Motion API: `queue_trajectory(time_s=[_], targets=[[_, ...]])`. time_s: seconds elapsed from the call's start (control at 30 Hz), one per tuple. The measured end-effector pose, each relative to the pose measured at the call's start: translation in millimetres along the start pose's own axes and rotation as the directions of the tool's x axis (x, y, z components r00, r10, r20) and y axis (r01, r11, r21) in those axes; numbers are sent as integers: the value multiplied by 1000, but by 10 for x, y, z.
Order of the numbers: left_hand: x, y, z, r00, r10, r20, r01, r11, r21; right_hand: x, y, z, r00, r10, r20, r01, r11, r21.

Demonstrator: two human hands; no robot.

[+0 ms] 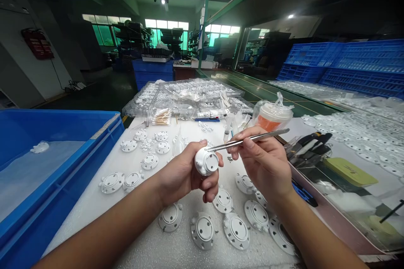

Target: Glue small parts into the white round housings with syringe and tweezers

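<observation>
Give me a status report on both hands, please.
Left hand gripping white part. Right hand holding tweezers, tips at the part. Nothing seen in the way.

There are two hands (181, 172), one pair of tweezers (272, 133), one held white piece (206, 162) and at least fifteen round white pieces (203, 229) on the worktop (179, 254).

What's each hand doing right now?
Left hand: closed around a small white round part.
Right hand: closed on metal tweezers, tips at that part.
</observation>
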State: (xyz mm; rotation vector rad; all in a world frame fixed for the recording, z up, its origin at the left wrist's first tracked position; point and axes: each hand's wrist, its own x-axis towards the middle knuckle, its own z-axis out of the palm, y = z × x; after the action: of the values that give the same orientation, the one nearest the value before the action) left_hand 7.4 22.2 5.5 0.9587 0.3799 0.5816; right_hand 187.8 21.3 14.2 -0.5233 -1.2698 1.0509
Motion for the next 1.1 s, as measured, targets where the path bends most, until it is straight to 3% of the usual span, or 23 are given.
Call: queue_trajectory(time_s=[0.47,1.1], targets=[[18,-15,-27,1000,-6,8,6,1000,-16,30,-5,-5,994,108,-5,-108,994,6],[13,-11,-31,1000,-17,7,18,1000,-23,30,-10,-2,997,74,-18,-74,997,15]])
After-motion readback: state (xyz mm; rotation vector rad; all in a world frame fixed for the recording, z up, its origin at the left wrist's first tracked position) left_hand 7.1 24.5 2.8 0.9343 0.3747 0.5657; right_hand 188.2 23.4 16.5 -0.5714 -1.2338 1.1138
